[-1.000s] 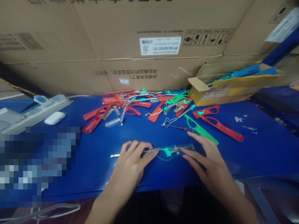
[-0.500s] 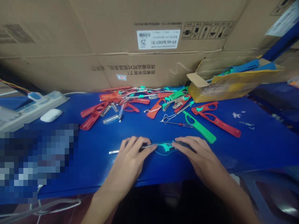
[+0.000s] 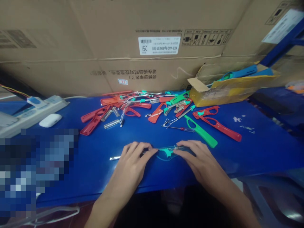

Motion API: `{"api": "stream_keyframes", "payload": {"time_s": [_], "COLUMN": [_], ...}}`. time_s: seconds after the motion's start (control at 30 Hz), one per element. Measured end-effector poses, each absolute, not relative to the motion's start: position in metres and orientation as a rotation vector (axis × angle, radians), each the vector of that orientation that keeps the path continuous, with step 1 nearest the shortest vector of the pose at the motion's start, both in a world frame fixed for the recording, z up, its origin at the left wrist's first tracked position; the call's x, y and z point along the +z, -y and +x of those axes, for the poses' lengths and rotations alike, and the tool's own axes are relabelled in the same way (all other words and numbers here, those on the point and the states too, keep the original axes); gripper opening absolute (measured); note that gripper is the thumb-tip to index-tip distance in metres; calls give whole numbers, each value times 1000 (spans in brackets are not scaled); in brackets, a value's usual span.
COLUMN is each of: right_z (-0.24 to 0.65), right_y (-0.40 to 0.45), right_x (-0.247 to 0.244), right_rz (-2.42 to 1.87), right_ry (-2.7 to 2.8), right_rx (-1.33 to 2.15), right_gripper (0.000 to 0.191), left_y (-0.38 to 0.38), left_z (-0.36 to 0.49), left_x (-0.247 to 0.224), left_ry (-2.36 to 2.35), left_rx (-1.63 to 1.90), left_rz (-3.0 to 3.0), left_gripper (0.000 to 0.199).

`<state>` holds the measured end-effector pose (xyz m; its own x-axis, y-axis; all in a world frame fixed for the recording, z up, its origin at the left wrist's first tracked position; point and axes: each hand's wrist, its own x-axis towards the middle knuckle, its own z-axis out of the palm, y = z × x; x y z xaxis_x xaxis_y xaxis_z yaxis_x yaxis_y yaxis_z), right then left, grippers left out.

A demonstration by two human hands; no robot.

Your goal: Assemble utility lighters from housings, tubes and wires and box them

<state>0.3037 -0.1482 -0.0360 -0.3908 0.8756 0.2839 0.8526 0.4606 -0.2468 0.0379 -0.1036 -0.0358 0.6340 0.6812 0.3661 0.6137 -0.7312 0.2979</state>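
1 blue plastic shell (image 3: 175, 155), near-centre on the table (image 3: 95, 161): left hand (image 3: 131, 161) pinching the end by the metal tube (image 3: 115, 158), right hand (image 3: 200, 158) grasping the other. Likely light, stiff, slick; best held by its rims.

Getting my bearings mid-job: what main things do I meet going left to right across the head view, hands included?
White earbud case, left hand, partly assembled blue lighter, right hand, small white scraps.

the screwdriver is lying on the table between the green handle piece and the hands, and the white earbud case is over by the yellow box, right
Not quite: the head view shows the white earbud case beside the power strip, not by the yellow box.
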Motion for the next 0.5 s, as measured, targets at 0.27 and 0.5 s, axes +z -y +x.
{"api": "stream_keyframes", "payload": {"time_s": [0.27, 0.5], "right_z": [305, 307], "right_y": [152, 153], "right_x": [-45, -45], "right_rz": [-1453, -1436], "right_ry": [2243, 2051], "right_rx": [64, -17], "right_gripper": [44, 37], "left_y": [107, 107], "left_z": [40, 37], "left_x": [-31, -33], "left_ry": [-1186, -1216], "left_rx": [705, 712], "left_rz": [2558, 2498], "left_gripper": [25, 30]}}
